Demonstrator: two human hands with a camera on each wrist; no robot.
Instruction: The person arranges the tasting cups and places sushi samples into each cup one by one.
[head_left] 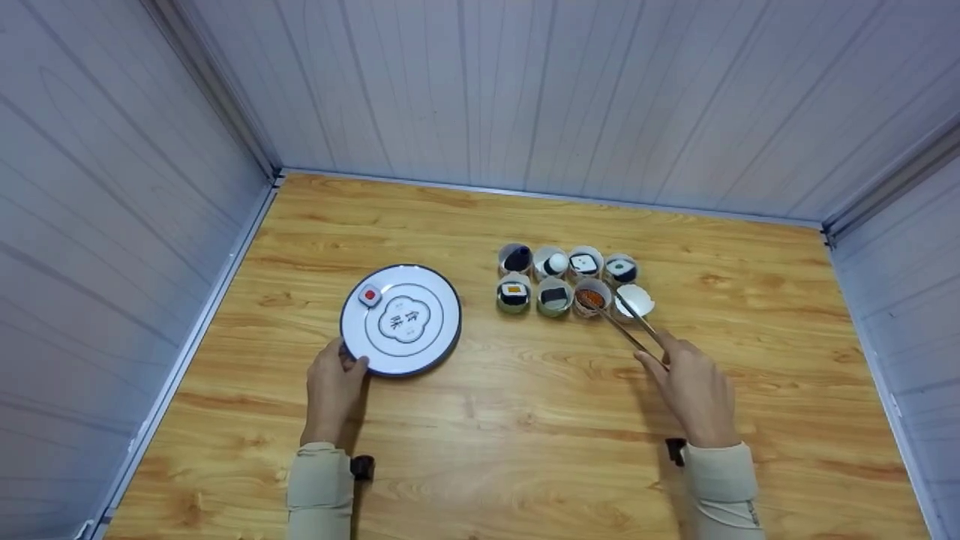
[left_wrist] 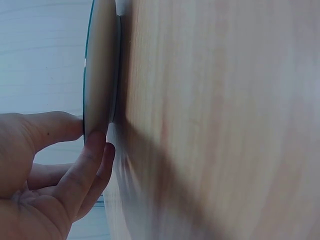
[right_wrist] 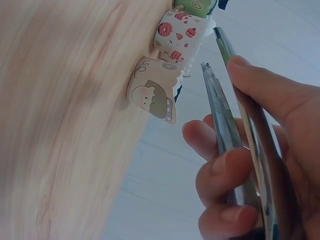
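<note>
My left hand point(head_left: 332, 382) pinches the near left rim of a white, blue-edged plate point(head_left: 412, 356), thumb on top and fingers beneath in the left wrist view. A small white piece with a red centre point(head_left: 370, 295) lies on the plate's upper left. On the right, my right hand point(head_left: 697, 386) grips metal tongs point(right_wrist: 250, 110) with serrated tips held apart. In the head view, the tips reach over a paper cup point(head_left: 587, 312) holding an orange-topped sushi-like piece point(head_left: 590, 298) and over the white-lined cup point(head_left: 636, 300) beside it. Whether they touch the piece I cannot tell.
Several paper cups stand in two rows, with sushi-like pieces inside, among them a dark one point(head_left: 517, 259) and one with a yellow centre point(head_left: 514, 289). Pale panel walls point(head_left: 495, 97) enclose the wooden table point(head_left: 480, 435) at the back and sides.
</note>
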